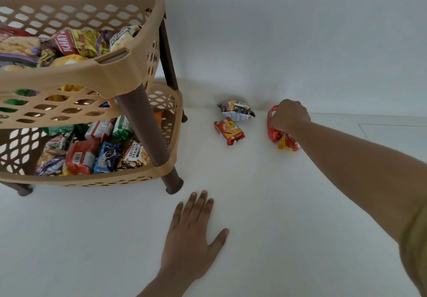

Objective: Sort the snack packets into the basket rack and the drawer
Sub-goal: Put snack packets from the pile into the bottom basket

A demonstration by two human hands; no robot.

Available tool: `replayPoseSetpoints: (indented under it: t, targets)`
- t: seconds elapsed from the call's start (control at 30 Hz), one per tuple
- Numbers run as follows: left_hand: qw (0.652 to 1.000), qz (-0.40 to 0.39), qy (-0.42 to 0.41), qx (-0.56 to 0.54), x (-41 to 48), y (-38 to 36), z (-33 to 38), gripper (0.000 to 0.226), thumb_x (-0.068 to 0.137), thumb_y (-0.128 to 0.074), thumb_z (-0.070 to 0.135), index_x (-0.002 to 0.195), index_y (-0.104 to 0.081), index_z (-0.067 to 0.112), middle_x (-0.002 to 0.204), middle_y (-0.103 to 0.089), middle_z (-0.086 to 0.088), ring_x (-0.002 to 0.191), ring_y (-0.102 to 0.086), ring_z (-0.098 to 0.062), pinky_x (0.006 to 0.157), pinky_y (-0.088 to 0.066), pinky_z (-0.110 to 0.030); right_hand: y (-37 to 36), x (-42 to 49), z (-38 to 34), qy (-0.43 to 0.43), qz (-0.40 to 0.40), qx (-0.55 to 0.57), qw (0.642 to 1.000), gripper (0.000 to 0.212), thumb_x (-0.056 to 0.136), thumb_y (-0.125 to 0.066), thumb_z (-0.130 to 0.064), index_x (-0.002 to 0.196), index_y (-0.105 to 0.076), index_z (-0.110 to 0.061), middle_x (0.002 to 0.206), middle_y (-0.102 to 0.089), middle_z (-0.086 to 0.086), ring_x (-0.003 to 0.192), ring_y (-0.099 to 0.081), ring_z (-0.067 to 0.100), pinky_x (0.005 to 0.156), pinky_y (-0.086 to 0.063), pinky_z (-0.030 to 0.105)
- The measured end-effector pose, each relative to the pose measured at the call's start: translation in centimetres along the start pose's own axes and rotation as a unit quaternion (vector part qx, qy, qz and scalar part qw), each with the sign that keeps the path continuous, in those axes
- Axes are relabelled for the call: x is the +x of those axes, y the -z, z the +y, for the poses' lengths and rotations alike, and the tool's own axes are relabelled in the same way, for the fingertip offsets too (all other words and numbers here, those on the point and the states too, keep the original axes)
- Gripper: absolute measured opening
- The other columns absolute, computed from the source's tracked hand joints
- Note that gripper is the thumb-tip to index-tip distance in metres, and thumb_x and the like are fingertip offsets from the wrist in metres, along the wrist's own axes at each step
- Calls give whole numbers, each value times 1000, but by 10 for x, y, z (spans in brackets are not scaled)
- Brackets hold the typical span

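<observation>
A tan plastic basket rack point(129, 70) with brown legs stands at the left, its tiers holding several snack packets. On the white floor near the wall lie a red-orange biscuit packet point(229, 130) and a dark peanut packet point(238, 110). Further right, my right hand point(288, 115) reaches out and closes on a red snack packet point(273, 132) that rests on the floor; my forearm covers part of it. My left hand point(191, 234) lies flat on the floor in front of the rack, fingers spread, holding nothing. No drawer is in view.
The white wall point(277, 42) runs just behind the loose packets. The rack's front leg point(173, 184) stands close to my left hand. A faint seam point(362, 130) marks the floor at the far right.
</observation>
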State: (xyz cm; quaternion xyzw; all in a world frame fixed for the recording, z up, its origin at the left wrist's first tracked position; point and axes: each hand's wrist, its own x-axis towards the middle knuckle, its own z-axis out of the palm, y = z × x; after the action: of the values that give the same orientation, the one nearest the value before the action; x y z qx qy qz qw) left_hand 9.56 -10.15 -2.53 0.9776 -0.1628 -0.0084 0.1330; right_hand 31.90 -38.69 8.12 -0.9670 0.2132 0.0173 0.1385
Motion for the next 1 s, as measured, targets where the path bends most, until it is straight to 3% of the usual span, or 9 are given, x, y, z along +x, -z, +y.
replayPoseSetpoints:
  t: [0.27,0.43,0.5,0.6,0.77,0.9,1.0]
  targets:
    - [1000,-4,3,10,0,0,1,74,94,-24,70,151,-33,24,162,-17,7,150,-3,-11,121,-11,-41,-22,10,3,10,-9,-23,1000,22,69,-70,-28,74,-53,-14,71,-52,5,72,-54,28,60,-42,29]
    - [1000,0,0,12,-1,-1,0,73,94,-25,70,150,-33,24,162,-18,7,150,-3,-11,122,-8,-39,-13,4,-1,-4,36,41,999,45,60,-79,-45,73,-47,-16,62,-45,-1,59,-50,22,51,-35,24]
    - [1000,5,1,12,-1,0,0,73,94,-23,71,150,-33,25,162,-19,8,150,-3,-11,121,-8,-39,-3,-5,-4,2,54,63,997,45,59,-77,-46,66,-43,-17,61,-49,-1,50,-45,15,45,-29,21]
    - [1000,9,0,12,0,1,0,75,93,-20,72,151,-30,26,162,-16,9,150,0,-9,120,-1,-37,15,-31,-9,-5,50,101,994,43,58,-73,-49,67,-45,-17,63,-53,1,52,-48,13,45,-29,20]
    - [1000,2,0,3,-1,2,-1,80,90,-13,75,153,-22,27,163,-7,11,149,9,-8,120,5,-36,28,-110,-7,-49,40,185,981,45,51,-57,-57,64,-64,-14,59,-65,1,59,-62,21,50,-39,24]
    - [1000,-2,-15,-15,-4,9,-3,80,91,-11,72,155,-19,24,164,-2,9,148,12,-8,120,10,-34,11,-194,1,-84,-7,339,937,36,63,-65,-59,59,-69,-24,53,-65,-7,61,-63,20,59,-51,34]
    - [999,16,-38,-35,-13,13,-5,74,96,-15,66,153,-27,20,164,1,9,148,12,-10,119,14,-37,-15,-252,8,-128,-72,469,871,23,74,-76,-37,72,-72,-15,61,-70,2,58,-63,18,66,-58,44]
